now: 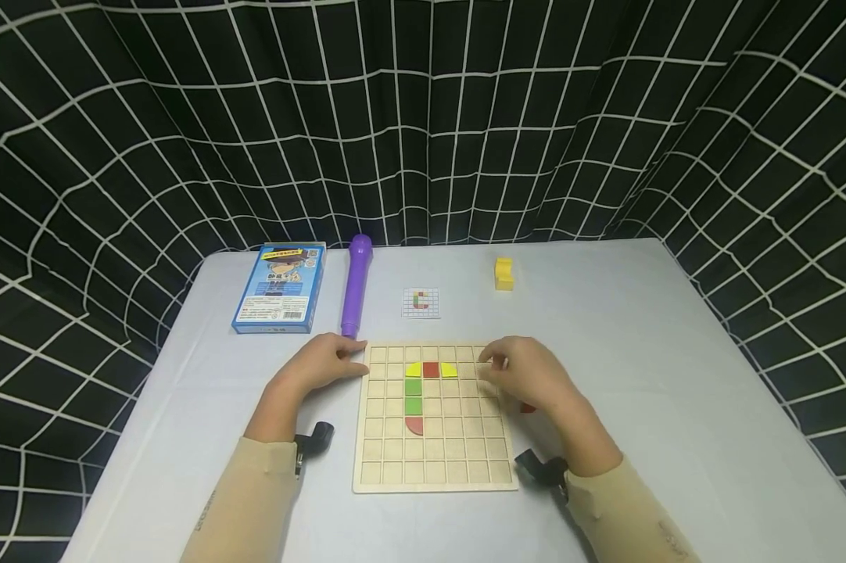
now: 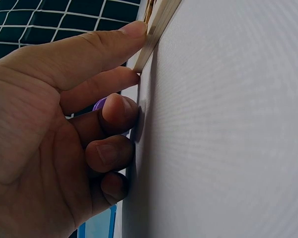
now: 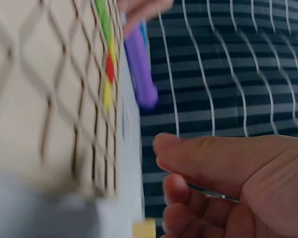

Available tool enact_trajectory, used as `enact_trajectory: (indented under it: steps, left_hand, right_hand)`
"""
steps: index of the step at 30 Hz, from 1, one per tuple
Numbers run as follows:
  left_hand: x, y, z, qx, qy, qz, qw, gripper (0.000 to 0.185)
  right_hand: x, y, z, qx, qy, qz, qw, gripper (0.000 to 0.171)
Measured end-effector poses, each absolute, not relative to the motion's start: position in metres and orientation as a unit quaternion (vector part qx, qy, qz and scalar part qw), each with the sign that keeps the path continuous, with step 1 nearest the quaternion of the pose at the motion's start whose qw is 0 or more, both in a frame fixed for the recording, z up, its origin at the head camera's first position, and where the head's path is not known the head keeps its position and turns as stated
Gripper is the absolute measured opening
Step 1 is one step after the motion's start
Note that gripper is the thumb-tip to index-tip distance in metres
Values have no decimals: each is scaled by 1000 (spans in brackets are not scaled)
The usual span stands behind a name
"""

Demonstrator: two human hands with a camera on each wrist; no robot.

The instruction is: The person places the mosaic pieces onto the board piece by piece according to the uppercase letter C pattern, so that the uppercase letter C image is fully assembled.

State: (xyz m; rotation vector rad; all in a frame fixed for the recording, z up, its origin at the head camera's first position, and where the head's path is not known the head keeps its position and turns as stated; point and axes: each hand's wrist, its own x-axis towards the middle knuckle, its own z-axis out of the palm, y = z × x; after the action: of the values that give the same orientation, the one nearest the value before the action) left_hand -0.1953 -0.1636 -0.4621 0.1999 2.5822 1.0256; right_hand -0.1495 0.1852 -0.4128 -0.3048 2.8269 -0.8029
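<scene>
Head view, my left hand (image 1: 324,361) fingertips pressing the wooden grid board (image 1: 435,463) at its left edge, fingers loosely bent, my right hand (image 1: 528,375) hovering over the board's upper right, fingers relaxed, holding nothing I can see.

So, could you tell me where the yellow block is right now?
In the head view, the yellow block stands alone on the far right part of the table, beyond the wooden grid board and right of the small pattern card.

Flat wooden grid board (image 1: 437,461), partly tiled
</scene>
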Motion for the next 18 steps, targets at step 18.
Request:
enact_trajectory:
  steps: [18]
  left_hand:
    - [-196, -164, -462, 66, 913, 362, 177, 60]
  right_hand:
    - [-173, 240, -430, 5, 958, -227, 175, 25]
